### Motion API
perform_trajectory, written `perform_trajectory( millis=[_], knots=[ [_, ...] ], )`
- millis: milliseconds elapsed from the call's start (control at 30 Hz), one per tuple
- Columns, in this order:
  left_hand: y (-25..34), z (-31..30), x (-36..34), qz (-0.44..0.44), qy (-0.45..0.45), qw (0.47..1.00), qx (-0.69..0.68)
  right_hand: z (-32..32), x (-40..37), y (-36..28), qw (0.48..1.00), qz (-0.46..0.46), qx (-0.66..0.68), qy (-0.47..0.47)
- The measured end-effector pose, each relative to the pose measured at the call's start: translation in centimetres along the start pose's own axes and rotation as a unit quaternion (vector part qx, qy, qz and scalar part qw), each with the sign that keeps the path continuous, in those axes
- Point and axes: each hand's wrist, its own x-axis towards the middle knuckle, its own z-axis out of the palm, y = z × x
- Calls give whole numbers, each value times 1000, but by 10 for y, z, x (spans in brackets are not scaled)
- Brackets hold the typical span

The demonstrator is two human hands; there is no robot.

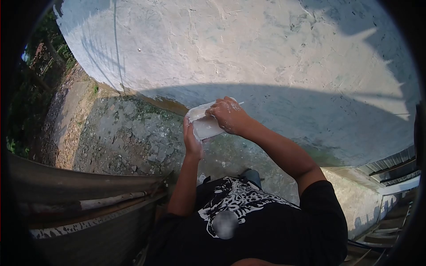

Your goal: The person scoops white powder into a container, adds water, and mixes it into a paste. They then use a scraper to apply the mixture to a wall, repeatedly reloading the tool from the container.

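Observation:
My left hand (192, 141) holds a flat rectangular board (205, 123) smeared with white putty, gripping it from below at its left edge. My right hand (228, 116), dusted white, is closed around a thin tool whose tip (240, 103) pokes out to the right; it rests on the top of the board. Both hands are raised in front of a rough white plastered wall (248, 48), close to where its shaded lower part begins.
Below the wall lies cracked, mossy concrete ground (128, 137). A curved metal sheet and pole (88, 195) run along the lower left. Corrugated roofing (390, 164) shows at the right. Greenery (26, 102) stands at the far left.

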Motion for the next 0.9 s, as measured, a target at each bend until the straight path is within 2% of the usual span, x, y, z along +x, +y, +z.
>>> perform_trajectory(
  millis=[133, 200, 233, 300, 367, 433, 500, 533, 633, 700, 833, 900],
  knots=[
    [0, -5, 4, 9, 23, 1000, -17, -18, -3, 3, 999, 5, 38, -37],
    [0, -5, 3, 17, 23, 999, -19, -39, -2, -3, 995, 48, 67, -47],
    [0, -5, 4, 21, 17, 999, -17, -37, -1, -1, 996, 45, 67, -49],
    [-7, -6, 7, 24, 10, 1000, -1, -24, -2, 4, 992, -8, 35, -117],
    [-12, -6, 11, 24, -5, 1000, 16, -12, 2, 14, 995, 7, 43, -86],
    [-9, 0, 9, 28, 30, 999, -10, -13, 6, 16, 997, 21, 46, -55],
    [-7, -1, 11, 27, 19, 999, -2, -15, 7, 13, 998, 31, 52, 31],
    [-6, 0, 12, 25, 11, 1000, 4, -12, 7, 12, 998, 32, 50, 34],
    [-7, 10, 14, 14, 42, 999, 23, -6, -1, 6, 999, 23, -3, 37],
    [-11, 10, 19, 23, 36, 999, 13, -11, -4, 3, 999, 11, -39, -26],
    [-15, 8, 30, 41, 35, 998, -18, -34, -9, 13, 999, 39, 35, -2],
    [-13, 12, 32, 51, 22, 998, -8, -44, -14, 13, 998, 20, 13, -63]
  ],
)
